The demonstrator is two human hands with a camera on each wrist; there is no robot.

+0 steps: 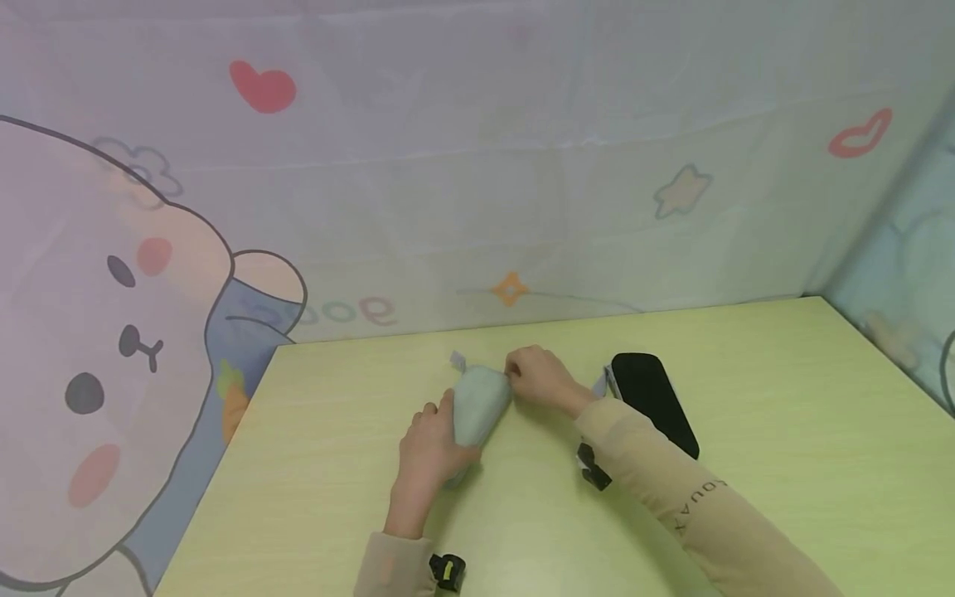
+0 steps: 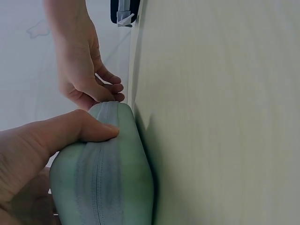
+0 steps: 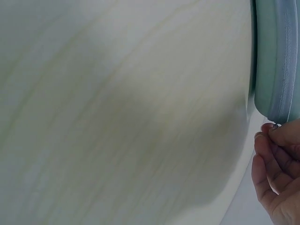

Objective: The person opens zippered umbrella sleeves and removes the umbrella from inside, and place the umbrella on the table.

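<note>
Gripping the green zip pouch (image 1: 479, 406) on the desk (image 1: 783, 390) is the left hand (image 1: 427, 445); the right hand (image 1: 547, 382) pinches the zipper pull (image 3: 275, 125) at its far end. Letters resembling "QUAX" mark the right sleeve (image 1: 664, 477), mirrored "good" the backdrop (image 1: 448, 207); the pouch's pale tag (image 1: 458, 361) is unreadable.

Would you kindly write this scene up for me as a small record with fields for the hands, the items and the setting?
left hand: grips the green case, thumb over its grey zipper band
right hand: pinches what looks like the zipper pull at the case's far end
other item: black oblong item, partly hidden by the right sleeve
surface: pale yellowish table
background: cloth printed with hearts, stars and a cartoon animal
</note>
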